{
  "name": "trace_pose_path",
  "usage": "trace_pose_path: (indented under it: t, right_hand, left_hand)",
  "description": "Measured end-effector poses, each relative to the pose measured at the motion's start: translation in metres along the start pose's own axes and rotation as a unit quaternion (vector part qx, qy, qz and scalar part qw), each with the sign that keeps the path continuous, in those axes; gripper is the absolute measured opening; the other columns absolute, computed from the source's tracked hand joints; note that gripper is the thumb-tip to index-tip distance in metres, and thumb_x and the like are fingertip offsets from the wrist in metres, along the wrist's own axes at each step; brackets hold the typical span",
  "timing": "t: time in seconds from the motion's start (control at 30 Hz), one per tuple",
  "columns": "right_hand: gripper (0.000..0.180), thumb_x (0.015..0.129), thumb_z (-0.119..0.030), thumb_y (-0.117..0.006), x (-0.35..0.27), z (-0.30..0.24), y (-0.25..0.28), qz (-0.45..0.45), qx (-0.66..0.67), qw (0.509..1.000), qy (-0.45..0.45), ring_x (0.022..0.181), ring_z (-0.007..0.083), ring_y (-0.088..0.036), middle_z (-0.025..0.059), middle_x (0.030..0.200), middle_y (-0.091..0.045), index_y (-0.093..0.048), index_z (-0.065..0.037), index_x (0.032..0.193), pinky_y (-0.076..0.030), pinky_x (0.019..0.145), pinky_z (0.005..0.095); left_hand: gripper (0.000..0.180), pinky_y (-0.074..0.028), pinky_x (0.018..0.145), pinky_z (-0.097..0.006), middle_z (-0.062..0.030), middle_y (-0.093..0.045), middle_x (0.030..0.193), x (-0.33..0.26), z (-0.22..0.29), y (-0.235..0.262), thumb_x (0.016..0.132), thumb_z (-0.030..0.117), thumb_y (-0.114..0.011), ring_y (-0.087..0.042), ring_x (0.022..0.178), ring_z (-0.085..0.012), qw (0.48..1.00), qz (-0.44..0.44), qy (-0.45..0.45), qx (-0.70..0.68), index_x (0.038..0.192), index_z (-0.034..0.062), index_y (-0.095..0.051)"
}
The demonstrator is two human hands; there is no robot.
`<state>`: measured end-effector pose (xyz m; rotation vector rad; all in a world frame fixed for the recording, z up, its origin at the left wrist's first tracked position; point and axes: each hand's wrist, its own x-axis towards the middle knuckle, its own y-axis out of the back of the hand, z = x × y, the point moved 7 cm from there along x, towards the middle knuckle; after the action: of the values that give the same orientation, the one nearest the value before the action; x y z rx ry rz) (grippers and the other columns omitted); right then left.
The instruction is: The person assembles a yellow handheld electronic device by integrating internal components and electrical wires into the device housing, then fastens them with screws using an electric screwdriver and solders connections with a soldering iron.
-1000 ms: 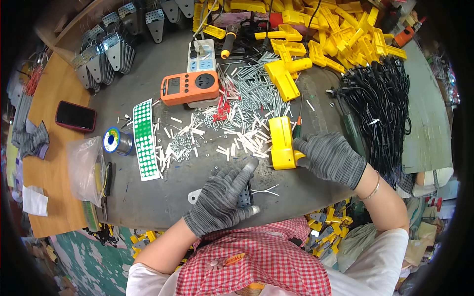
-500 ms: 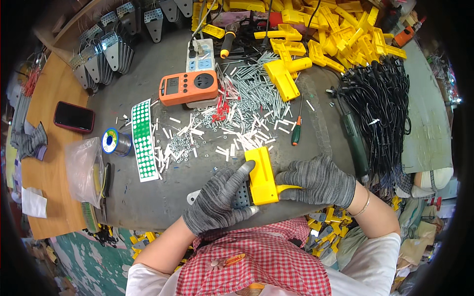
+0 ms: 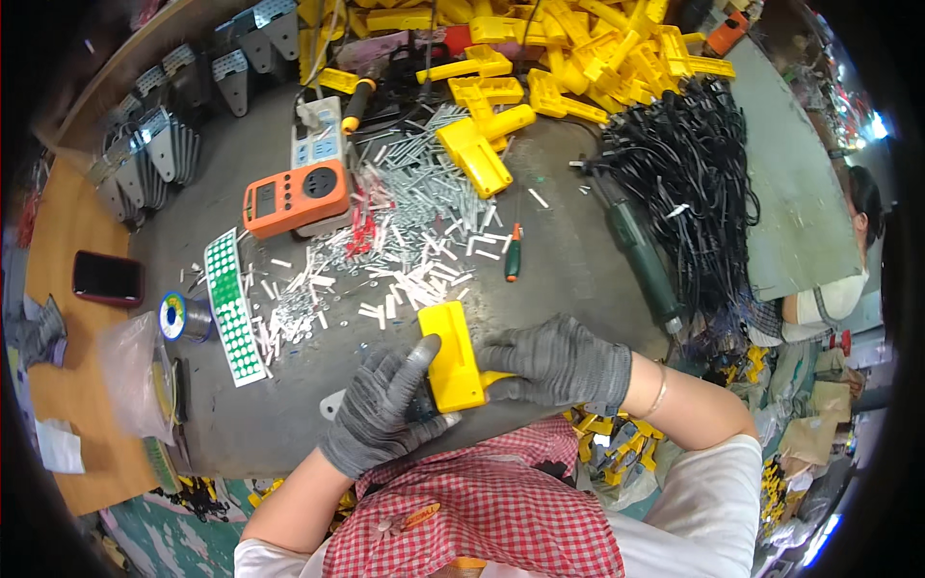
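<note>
Both hands wear grey knit gloves. My right hand (image 3: 559,363) grips the handle end of a yellow plastic housing (image 3: 450,356) near the table's front edge. Against the housing's left side lies my left hand (image 3: 385,409), index finger stretched along its edge, over a small dark part that is mostly hidden. Just beyond the housing, white and silver tube pieces (image 3: 405,260) are scattered on the grey table (image 3: 578,270).
Yellow housings (image 3: 568,58) are piled at the back; black cords (image 3: 694,183) lie at right beside a green power tool (image 3: 641,255). An orange meter (image 3: 294,197), green-dot sticker strip (image 3: 231,303), solder spool (image 3: 178,316), small screwdriver (image 3: 513,255) and phone (image 3: 106,277) lie to the left and middle.
My right hand brought the yellow housing from the right of the table toward me, up to my left hand. The left hand now rests against it.
</note>
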<state>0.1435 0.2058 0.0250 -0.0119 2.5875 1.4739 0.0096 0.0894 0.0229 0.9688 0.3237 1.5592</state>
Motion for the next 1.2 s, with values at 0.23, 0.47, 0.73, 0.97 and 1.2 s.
trace_pose_path:
  t: [0.23, 0.47, 0.73, 0.97, 1.2]
  right_hand:
    - [0.039, 0.090, -0.043, -0.062, -0.001, -0.013, 0.007, -0.003, -0.142, 0.990, 0.017, 0.078, 0.0279, -0.069, 0.0062, 0.093, -0.068, -0.065, -0.014, 0.116, -0.057, 0.067, 0.0395]
    - [0.035, 0.088, -0.038, -0.064, 0.003, -0.015, 0.008, 0.009, -0.120, 0.992, 0.040, 0.082, 0.0287, -0.069, 0.0091, 0.092, -0.066, -0.067, -0.011, 0.110, -0.057, 0.072, 0.0407]
    - [0.051, 0.087, -0.032, -0.069, -0.077, 0.086, 0.042, 0.343, -0.103, 0.899, -0.251, 0.103, 0.0393, -0.059, 0.0194, 0.104, -0.062, -0.057, -0.004, 0.128, -0.048, 0.090, 0.0464]
    - [0.062, 0.089, -0.029, -0.069, -0.121, 0.145, 0.053, 0.250, -0.015, 0.831, -0.497, 0.098, 0.0355, -0.061, 0.0211, 0.113, -0.062, -0.046, 0.001, 0.137, -0.051, 0.088, 0.0418]
    - [0.041, 0.078, -0.018, -0.074, -0.070, 0.076, 0.016, 0.341, 0.799, 0.472, -0.149, 0.091, 0.0287, -0.064, 0.0139, 0.101, -0.063, -0.058, -0.005, 0.114, -0.051, 0.092, 0.0501]
  left_hand:
    - [0.098, -0.047, 0.076, -0.043, -0.0150, -0.061, 0.095, -0.002, -0.001, -0.001, 0.067, 0.028, -0.090, -0.060, 0.081, -0.0320, 1.000, -0.009, 0.013, -0.011, 0.144, -0.0027, -0.039]
    - [0.096, -0.050, 0.074, -0.042, -0.0171, -0.063, 0.096, -0.005, -0.006, -0.001, 0.068, 0.024, -0.090, -0.061, 0.077, -0.0323, 0.999, 0.016, -0.005, -0.036, 0.146, 0.0011, -0.039]
    - [0.083, -0.047, 0.080, -0.046, -0.0150, -0.056, 0.093, -0.006, -0.003, -0.004, 0.069, 0.020, -0.084, -0.057, 0.083, -0.0338, 0.999, -0.010, 0.028, -0.015, 0.139, -0.0029, -0.045]
    - [0.082, -0.047, 0.081, -0.045, -0.0153, -0.056, 0.093, -0.002, -0.006, -0.001, 0.070, 0.020, -0.083, -0.056, 0.083, -0.0334, 0.999, 0.009, 0.048, -0.002, 0.139, -0.0028, -0.045]
    - [0.083, -0.047, 0.084, -0.045, -0.0148, -0.058, 0.098, -0.002, -0.008, -0.004, 0.070, 0.022, -0.084, -0.058, 0.088, -0.0334, 0.998, -0.011, 0.054, -0.028, 0.139, -0.0009, -0.045]
